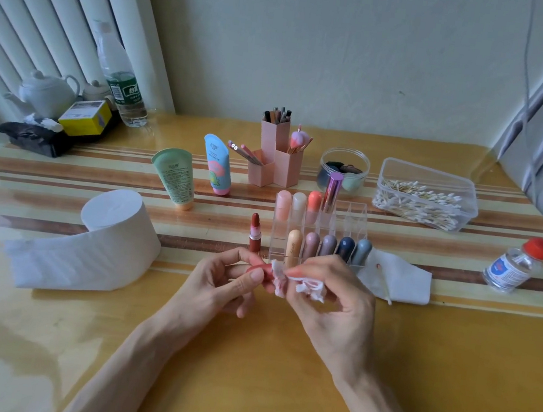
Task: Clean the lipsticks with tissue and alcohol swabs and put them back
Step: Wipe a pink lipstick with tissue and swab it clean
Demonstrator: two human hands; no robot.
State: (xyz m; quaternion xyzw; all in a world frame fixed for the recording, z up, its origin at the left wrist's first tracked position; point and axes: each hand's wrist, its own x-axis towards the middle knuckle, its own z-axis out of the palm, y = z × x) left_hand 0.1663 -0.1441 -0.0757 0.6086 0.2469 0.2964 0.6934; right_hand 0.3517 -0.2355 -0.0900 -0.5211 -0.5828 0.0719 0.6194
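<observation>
While the left hand (219,281) pinches a coral-red rounded plastic lipstick piece (260,269) between thumb and curled fingers, the right hand (330,302) pinches a crumpled white tissue wad (303,285), faintly pink-stained, against its end. Whether the piece is a cap or a case cannot be told.

Taking the hands as centre, an uncapped red lipstick with a glossy dark-red base (254,236) stands upright at eleven o'clock, just beside a clear acrylic grid organiser (352,215) at twelve, which holds smooth capsule-shaped lipsticks in pastel and dusky shades and one metallic purple tube.

At three lies a flat white tissue sheet (404,283) with a red-tipped wooden cotton swab (383,283) on it. Farther out stands a small clear glass bottle with a red cap (512,266), its blue-and-white label too small to read. A clear plastic box of cotton swabs (425,194) sits at two.

A soft white tissue roll (118,217), partly unrolled, rests at nine. Beyond the organiser stand a green squeeze tube (176,178), a blue squeeze tube (217,165) and a pink hexagonal plastic brush holder (275,162); their print is illegible.

Everything stands on a glossy yellow striped tabletop (276,377).
</observation>
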